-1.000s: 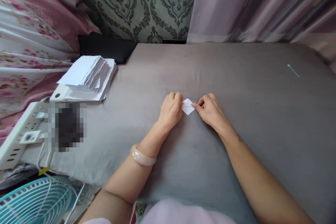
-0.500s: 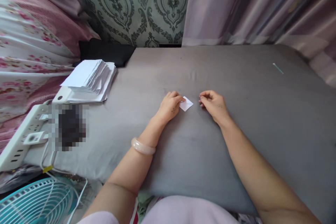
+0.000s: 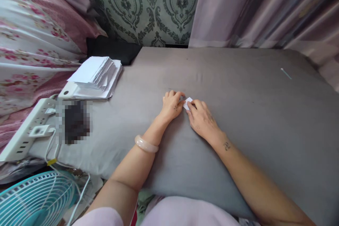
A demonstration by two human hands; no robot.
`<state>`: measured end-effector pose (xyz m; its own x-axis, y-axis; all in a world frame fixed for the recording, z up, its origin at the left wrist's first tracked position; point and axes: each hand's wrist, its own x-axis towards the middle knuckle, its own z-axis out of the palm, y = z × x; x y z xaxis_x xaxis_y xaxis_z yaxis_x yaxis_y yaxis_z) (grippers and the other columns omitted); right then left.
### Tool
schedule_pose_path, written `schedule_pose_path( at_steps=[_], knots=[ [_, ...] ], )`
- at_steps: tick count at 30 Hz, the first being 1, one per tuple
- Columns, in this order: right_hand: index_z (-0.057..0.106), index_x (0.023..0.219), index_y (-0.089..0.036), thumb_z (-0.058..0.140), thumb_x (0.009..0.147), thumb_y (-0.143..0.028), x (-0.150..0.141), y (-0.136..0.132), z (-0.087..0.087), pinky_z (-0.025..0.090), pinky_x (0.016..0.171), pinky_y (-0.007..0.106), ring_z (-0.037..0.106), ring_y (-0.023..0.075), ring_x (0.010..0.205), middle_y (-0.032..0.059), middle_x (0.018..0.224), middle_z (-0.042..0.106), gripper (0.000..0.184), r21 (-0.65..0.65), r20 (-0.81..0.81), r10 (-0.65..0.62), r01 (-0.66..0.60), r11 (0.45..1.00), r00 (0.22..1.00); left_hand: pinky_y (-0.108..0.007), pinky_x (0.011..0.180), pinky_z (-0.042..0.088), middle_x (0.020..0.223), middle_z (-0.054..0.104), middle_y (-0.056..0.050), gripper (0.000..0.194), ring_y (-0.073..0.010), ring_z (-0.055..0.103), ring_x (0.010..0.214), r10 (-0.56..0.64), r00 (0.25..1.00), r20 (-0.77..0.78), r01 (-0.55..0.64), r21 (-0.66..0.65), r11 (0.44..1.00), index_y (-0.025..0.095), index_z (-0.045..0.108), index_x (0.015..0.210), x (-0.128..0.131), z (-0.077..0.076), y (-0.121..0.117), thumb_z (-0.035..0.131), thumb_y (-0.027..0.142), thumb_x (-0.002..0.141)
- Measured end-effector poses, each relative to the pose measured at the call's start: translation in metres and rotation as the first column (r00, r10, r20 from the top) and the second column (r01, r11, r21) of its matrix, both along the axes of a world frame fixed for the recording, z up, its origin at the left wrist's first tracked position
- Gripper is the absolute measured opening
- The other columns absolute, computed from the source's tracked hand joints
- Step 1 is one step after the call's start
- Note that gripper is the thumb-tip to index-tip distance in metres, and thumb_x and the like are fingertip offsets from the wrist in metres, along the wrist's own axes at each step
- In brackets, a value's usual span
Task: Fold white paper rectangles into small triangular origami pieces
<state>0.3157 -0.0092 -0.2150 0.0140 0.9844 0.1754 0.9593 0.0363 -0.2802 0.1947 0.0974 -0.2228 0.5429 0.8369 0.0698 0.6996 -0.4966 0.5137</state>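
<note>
A small white piece of folded paper lies on the grey cloth surface between my hands, partly covered by fingers. My left hand is at its left corner, the thumb against the paper and the fingers curled. From the right, my right hand presses the paper's right and lower side with thumb and fingertips. The folds under the fingers are hidden. A pale bangle circles the left forearm.
A stack of white paper stands at the left, beside a black folded item. Nearer are a white power strip with cables and a teal fan. A thin stick lies far right. Curtains and patterned wall border the back.
My right hand has moved left and down onto the paper, from a spot apart from it. My left hand stays at the paper's left side. The camera view has shifted slightly.
</note>
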Motion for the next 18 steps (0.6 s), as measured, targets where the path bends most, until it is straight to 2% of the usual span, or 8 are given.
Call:
schedule_pose_path(
  at_steps=[2, 4, 7, 10, 13, 18],
  knots=[
    [0.057, 0.126, -0.015, 0.037, 0.096, -0.027, -0.001, 0.0, 0.001, 0.046, 0.083, 0.041, 0.049, 0.0289, 0.103, 0.0156, 0.115, 0.058, 0.038, -0.013, 0.038, -0.008, 0.008, 1.0, 0.999, -0.034, 0.092, 0.04, 0.104, 0.064, -0.007, 0.025, -0.0203, 0.054, 0.099, 0.05, 0.998, 0.048, -0.047, -0.067, 0.997, 0.023, 0.068, 0.106, -0.004, 0.001, 0.007, 0.048, 0.028, 0.091],
    [0.06, 0.123, -0.016, 0.036, 0.097, -0.027, -0.001, 0.001, 0.001, 0.047, 0.081, 0.041, 0.049, 0.0287, 0.101, 0.015, 0.113, 0.058, 0.037, -0.012, 0.05, -0.016, 0.017, 1.0, 0.999, -0.031, 0.09, 0.042, 0.1, 0.067, -0.007, 0.03, -0.0178, 0.057, 0.094, 0.161, 0.982, 0.102, -0.149, -0.118, 0.982, 0.02, 0.068, 0.101, -0.011, 0.002, 0.014, 0.04, 0.024, 0.094],
    [0.063, 0.118, -0.018, 0.037, 0.096, -0.025, 0.001, 0.004, 0.001, 0.047, 0.079, 0.04, 0.049, 0.0276, 0.1, 0.0134, 0.113, 0.059, 0.035, 0.003, 0.026, -0.025, 0.025, 1.0, 0.999, -0.033, 0.089, 0.043, 0.093, 0.068, -0.007, 0.026, -0.019, 0.058, 0.093, 0.312, 0.945, 0.094, -0.3, -0.126, 0.946, 0.019, 0.071, 0.095, -0.02, 0.008, 0.013, 0.046, 0.029, 0.091],
    [0.064, 0.115, -0.019, 0.037, 0.095, -0.023, 0.002, 0.006, 0.0, 0.047, 0.079, 0.04, 0.049, 0.027, 0.1, 0.0125, 0.112, 0.059, 0.034, 0.009, -0.002, -0.027, 0.027, 1.0, 1.0, -0.036, 0.088, 0.043, 0.089, 0.067, -0.007, 0.025, -0.0219, 0.058, 0.094, 0.285, 0.957, 0.05, -0.271, -0.188, 0.944, 0.02, 0.073, 0.086, -0.02, 0.015, 0.0, 0.056, 0.039, 0.086],
    [0.063, 0.116, -0.017, 0.036, 0.095, -0.021, 0.002, 0.006, 0.001, 0.046, 0.078, 0.04, 0.049, 0.0272, 0.1, 0.0128, 0.112, 0.059, 0.035, 0.006, 0.001, -0.032, 0.032, 0.999, 0.999, -0.041, 0.093, 0.039, 0.096, 0.065, -0.007, 0.025, -0.0255, 0.054, 0.103, 0.243, 0.97, 0.011, -0.237, -0.186, 0.954, 0.023, 0.074, 0.082, -0.013, 0.017, -0.012, 0.062, 0.045, 0.082],
    [0.062, 0.118, -0.017, 0.034, 0.095, -0.019, 0.001, 0.005, 0.001, 0.046, 0.076, 0.039, 0.049, 0.0275, 0.1, 0.0136, 0.111, 0.059, 0.036, 0.002, 0.031, -0.031, 0.031, 1.0, 0.999, -0.041, 0.092, 0.037, 0.1, 0.062, -0.008, 0.02, -0.0268, 0.051, 0.106, 0.26, 0.965, -0.024, -0.26, -0.169, 0.951, 0.023, 0.072, 0.081, -0.003, 0.011, -0.012, 0.063, 0.041, 0.081]
  ],
)
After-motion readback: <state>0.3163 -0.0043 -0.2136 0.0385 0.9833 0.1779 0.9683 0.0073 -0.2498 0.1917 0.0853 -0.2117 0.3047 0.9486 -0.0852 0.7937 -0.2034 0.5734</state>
